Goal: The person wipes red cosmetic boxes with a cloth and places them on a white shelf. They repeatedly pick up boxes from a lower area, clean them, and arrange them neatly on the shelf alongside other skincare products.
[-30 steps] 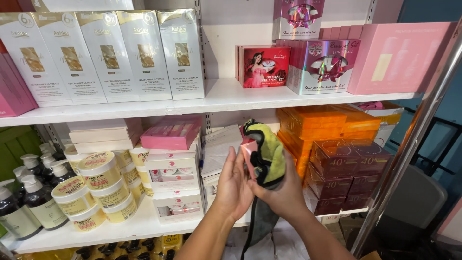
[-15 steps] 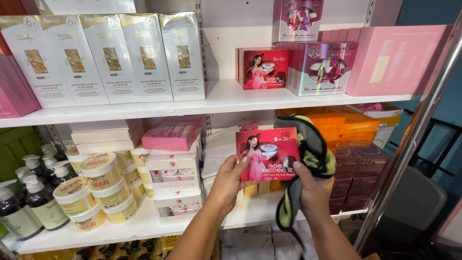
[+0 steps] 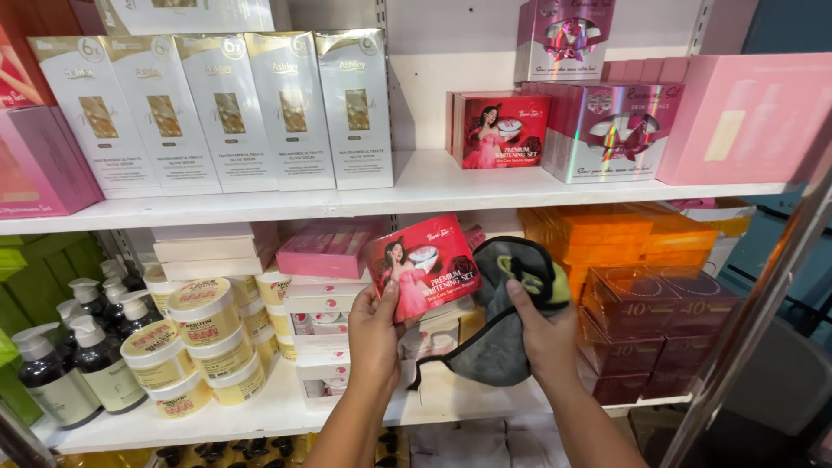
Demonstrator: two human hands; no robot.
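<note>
Fingers (image 3: 374, 299) grip red box (image 3: 423, 264); right hand (image 3: 542, 334) clutches cloth (image 3: 503, 325).

This is a shop that sells cosmetics and skin care goods. A white upper shelf (image 3: 416, 186) carries many identical white and gold boxes (image 3: 217, 108) in a row. To their right stand red boxes (image 3: 503, 130) and shiny pink gift boxes (image 3: 611, 130). Below this shelf there are stacked cream jars (image 3: 195, 342), pump bottles (image 3: 82, 364) and orange packs (image 3: 598, 230), all in multiple copies.
</note>
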